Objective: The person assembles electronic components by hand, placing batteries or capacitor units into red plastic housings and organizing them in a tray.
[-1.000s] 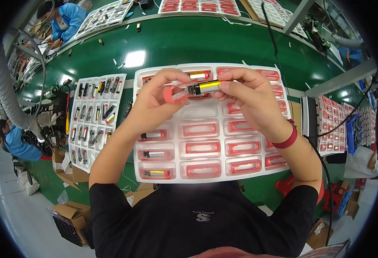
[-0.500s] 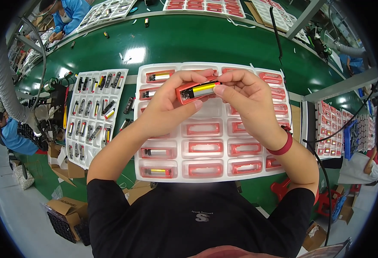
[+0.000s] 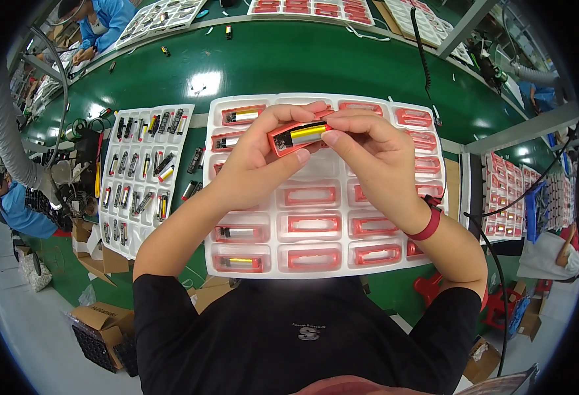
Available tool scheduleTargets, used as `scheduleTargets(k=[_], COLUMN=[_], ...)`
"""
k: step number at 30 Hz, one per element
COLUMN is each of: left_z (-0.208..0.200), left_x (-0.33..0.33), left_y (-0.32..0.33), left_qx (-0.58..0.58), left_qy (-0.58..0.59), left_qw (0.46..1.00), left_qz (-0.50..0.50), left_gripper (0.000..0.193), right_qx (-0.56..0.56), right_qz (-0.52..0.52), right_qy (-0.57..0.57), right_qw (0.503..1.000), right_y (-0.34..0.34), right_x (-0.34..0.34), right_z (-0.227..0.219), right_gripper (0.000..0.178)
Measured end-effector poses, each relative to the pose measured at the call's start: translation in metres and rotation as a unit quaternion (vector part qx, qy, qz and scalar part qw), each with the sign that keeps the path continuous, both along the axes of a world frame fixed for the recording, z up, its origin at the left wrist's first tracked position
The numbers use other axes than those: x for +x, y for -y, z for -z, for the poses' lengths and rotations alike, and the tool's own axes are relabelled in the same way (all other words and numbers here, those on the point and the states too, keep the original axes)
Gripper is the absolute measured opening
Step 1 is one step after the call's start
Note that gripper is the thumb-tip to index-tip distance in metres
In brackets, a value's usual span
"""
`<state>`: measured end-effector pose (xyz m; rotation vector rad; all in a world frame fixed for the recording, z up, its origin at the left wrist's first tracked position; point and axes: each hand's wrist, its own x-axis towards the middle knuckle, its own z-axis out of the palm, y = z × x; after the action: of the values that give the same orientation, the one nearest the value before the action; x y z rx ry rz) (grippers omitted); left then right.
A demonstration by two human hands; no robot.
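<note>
Two hands meet just above the centre of the frame: the left hand (image 3: 253, 161) and the right hand (image 3: 375, 158), which wears a red band at the wrist, both pinch one small red plastic shell with a yellow-and-silver cylindrical cell (image 3: 299, 135) seated in it. The left hand's fingers curl closed around the shell's left end, the right hand's thumb and fingertips close on its right end and top edge; the piece is held in the air, above the upper middle rows of a white moulded plastic tray (image 3: 315, 260) that lies on the green table (image 3: 289, 62).

Judging by the tray, the work looks to be in its early part. A few pockets along its left column, top and bottom, hold red shells with a cell inside; most of the other visible pockets show red shells that look unfilled, and the row just under the hands seems bare, though the hands hide some of it.

At the left of the frame a second white tray of loose black, silver and yellow cells (image 3: 141, 168) lies just beside the first, with many cells in it. More trays of red shells sit at the top and far right.
</note>
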<state>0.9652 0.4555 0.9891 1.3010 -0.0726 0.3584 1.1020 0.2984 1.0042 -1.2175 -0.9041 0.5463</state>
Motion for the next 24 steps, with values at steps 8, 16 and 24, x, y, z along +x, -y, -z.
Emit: scheduleTargets(k=[8, 16, 24], left_z=[-0.003, -0.011, -0.018], left_x=[-0.004, -0.010, -0.005], left_y=[0.004, 0.008, 0.009], left_qx=[0.009, 0.165, 0.169], left_qy=[-0.032, -0.037, -0.086], left_qw=[0.999, 0.983, 0.976], left_qz=[0.022, -0.074, -0.103], left_gripper=[0.045, 0.042, 0.035], right_qx=[-0.139, -0.045, -0.110], right_qz=[-0.047, 0.000, 0.007], right_qy=[-0.036, 0.180, 0.284], right_qw=[0.989, 0.983, 0.953], right_y=[0.004, 0.014, 0.018], right_x=[0.010, 0.011, 0.016], right_z=[-0.013, -0.009, -0.014], right_gripper=[0.045, 0.029, 0.029])
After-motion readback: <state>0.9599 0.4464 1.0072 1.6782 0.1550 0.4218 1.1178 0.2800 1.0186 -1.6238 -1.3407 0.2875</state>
